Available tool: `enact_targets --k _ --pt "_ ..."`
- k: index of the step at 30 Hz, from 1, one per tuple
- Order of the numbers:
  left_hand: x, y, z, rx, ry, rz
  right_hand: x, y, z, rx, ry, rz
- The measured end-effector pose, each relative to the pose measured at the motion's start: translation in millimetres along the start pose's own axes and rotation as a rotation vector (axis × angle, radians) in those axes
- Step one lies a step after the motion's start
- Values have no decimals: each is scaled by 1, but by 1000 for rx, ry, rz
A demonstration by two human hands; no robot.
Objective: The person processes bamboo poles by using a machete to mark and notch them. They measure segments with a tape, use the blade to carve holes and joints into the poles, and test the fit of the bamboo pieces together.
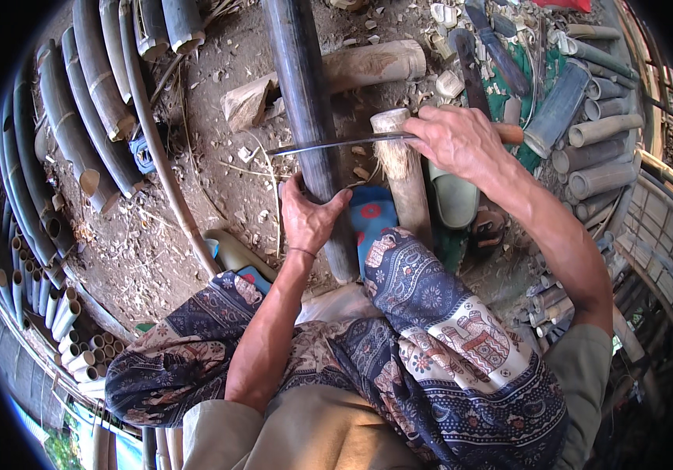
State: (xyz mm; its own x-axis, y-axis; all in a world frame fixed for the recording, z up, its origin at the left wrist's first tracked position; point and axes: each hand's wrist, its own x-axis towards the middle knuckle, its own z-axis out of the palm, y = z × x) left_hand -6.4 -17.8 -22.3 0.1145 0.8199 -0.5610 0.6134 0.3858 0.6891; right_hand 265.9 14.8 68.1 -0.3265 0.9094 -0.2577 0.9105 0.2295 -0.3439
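A dark, thick bamboo pole point(299, 86) runs from the far edge down between my legs, over a pale log on the ground. My left hand point(311, 215) grips it near its close end, thumb on the right side, fingers on the left. My right hand point(454, 141) is closed round the handle of a long knife point(336, 144); the wooden butt of that handle shows beyond the fist. Its thin blade lies across the pole, just beyond my left hand, and the tip passes the pole's left side. Whether the edge bites into the bamboo I cannot tell. An upright wooden post point(401, 168) stands below my right hand.
Cut bamboo lengths point(70, 117) lie at the left, and shorter pieces point(603, 133) are stacked at the right. The pale log point(376, 64) rests across the dirt. Another blade with a dark handle point(501, 59) lies at the upper right. A green clog point(454, 196) sits beside the post.
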Motion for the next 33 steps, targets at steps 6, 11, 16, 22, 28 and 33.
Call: enact_targets --k 6,11,16,22,28,33 --pt "6 0 -18 -420 -261 -64 -2 3 0 10 9 -3" --pt "-3 6 -1 32 -60 -27 -4 -2 3 -32 30 -11" --pt "3 -3 -8 -163 -101 -21 -5 -3 4 -64 13 15" --pt "2 -1 -10 -281 -174 -40 -8 -1 7 -63 -6 12" --pt "-4 -2 1 64 -60 -14 -9 -2 10 -29 6 16" --pt "1 -4 -10 -275 -207 -30 -11 -1 9 -19 8 33"
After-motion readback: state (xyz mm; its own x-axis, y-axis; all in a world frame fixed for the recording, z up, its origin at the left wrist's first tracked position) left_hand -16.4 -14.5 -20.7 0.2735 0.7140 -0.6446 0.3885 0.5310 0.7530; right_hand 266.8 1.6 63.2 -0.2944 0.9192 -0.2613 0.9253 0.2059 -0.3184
